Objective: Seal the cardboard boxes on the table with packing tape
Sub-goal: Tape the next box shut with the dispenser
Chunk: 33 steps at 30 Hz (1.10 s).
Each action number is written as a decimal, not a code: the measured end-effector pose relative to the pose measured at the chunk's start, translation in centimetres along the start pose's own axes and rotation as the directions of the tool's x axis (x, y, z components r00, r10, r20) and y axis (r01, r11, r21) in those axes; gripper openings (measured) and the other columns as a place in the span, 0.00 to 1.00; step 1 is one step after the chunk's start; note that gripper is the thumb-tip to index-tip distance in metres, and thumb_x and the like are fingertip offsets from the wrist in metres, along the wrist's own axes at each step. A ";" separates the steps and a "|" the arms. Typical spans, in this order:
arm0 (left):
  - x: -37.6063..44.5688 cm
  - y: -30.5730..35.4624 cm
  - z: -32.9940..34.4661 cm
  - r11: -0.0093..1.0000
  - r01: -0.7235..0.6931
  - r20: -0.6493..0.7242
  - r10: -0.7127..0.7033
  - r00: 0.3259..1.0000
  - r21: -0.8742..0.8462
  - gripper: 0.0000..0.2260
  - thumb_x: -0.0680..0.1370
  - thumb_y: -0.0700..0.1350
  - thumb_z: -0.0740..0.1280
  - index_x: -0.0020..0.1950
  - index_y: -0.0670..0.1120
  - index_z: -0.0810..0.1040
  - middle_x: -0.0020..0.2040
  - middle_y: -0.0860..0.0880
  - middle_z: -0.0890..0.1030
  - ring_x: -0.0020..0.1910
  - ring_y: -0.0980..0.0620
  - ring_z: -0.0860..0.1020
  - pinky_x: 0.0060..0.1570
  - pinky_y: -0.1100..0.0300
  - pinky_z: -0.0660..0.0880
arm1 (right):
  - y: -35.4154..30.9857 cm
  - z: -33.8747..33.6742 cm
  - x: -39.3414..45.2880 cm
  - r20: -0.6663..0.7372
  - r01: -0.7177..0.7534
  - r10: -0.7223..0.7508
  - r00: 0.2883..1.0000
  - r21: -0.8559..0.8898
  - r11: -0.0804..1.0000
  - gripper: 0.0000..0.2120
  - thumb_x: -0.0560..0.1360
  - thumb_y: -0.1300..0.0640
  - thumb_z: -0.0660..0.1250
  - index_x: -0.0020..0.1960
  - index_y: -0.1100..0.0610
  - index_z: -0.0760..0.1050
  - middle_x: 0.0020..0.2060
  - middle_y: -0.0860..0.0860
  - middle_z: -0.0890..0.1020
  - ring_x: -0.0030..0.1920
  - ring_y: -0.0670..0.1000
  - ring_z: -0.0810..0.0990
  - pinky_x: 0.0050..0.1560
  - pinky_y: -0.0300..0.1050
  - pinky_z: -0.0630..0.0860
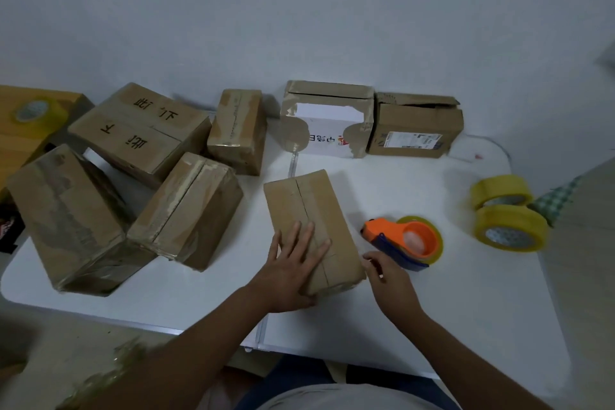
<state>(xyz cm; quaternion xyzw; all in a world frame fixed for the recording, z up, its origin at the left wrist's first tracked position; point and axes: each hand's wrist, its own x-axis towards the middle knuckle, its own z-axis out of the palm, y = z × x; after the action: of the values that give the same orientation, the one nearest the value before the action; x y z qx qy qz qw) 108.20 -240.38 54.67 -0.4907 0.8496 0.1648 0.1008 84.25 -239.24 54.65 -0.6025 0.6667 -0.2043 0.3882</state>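
Pressing down on the small box (311, 230) in front of you, your left hand (293, 271) lies flat with its fingers straight and spread across the top, over the seam that runs along the lid. Your right hand (386, 276) sits at the near right corner of that same box, fingers bent toward the cardboard; you cannot tell from here whether it pinches anything. The tape dispenser (407, 240), orange and blue with a yellow roll on it, lies on the white table (432, 309) just beside your right hand, apart from it.

2 loose tape rolls (509, 213) rest together near the table's right edge. At the back, a torn white-faced box (327, 120) and a box with a shipping label (416, 126) stand side by side, the labelled one's top flaps not lying flat. On your left, 4 more boxes (139, 183) crowd together, tilted against each other, strips of tape showing on their seams. Another tape roll (38, 113) sits on a yellow surface (20, 140) at the far left.
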 end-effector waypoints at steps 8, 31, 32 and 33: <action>1.3 -2.1 -1.3 1.000 -0.017 -0.044 0.017 0.999 0.012 0.42 0.81 0.46 0.64 0.77 0.62 0.33 0.78 0.62 0.32 0.78 0.51 0.32 0.76 0.40 0.51 | 3.1 -4.5 4.0 -0.169 -0.084 0.042 0.985 -0.250 0.965 0.13 0.76 0.65 0.66 0.60 0.68 0.74 0.58 0.64 0.74 0.59 0.65 0.71 0.58 0.57 0.69; 3.4 2.2 -0.6 0.969 0.156 -0.108 -0.178 0.978 -0.190 0.30 0.83 0.58 0.56 0.78 0.64 0.40 0.79 0.64 0.40 0.79 0.54 0.35 0.77 0.42 0.43 | 3.5 -9.4 4.8 0.105 0.027 -0.003 0.994 -0.229 0.973 0.12 0.84 0.55 0.54 0.63 0.58 0.68 0.50 0.56 0.80 0.47 0.56 0.79 0.44 0.48 0.72; 4.2 2.7 -0.9 0.969 0.149 -0.101 -0.171 0.980 -0.196 0.29 0.83 0.58 0.55 0.78 0.64 0.40 0.79 0.63 0.40 0.79 0.54 0.35 0.77 0.43 0.42 | 3.1 -9.8 4.4 0.089 0.019 -0.003 0.996 -0.177 0.984 0.14 0.84 0.54 0.54 0.67 0.57 0.68 0.52 0.56 0.80 0.48 0.58 0.80 0.46 0.49 0.74; 5.0 3.1 -1.3 0.969 0.138 -0.099 -0.161 0.982 -0.204 0.29 0.83 0.58 0.55 0.78 0.64 0.41 0.79 0.63 0.39 0.79 0.53 0.35 0.76 0.43 0.42 | 2.7 -10.2 3.9 0.079 0.006 0.005 0.997 -0.136 0.991 0.15 0.84 0.53 0.54 0.68 0.57 0.67 0.52 0.56 0.81 0.49 0.58 0.80 0.47 0.50 0.75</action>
<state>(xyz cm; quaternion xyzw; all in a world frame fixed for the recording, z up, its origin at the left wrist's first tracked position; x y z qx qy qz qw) 103.01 -243.40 54.73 -0.5696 0.7942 0.2112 0.0150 74.81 -244.51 57.81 -0.6354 0.6630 -0.1344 0.3723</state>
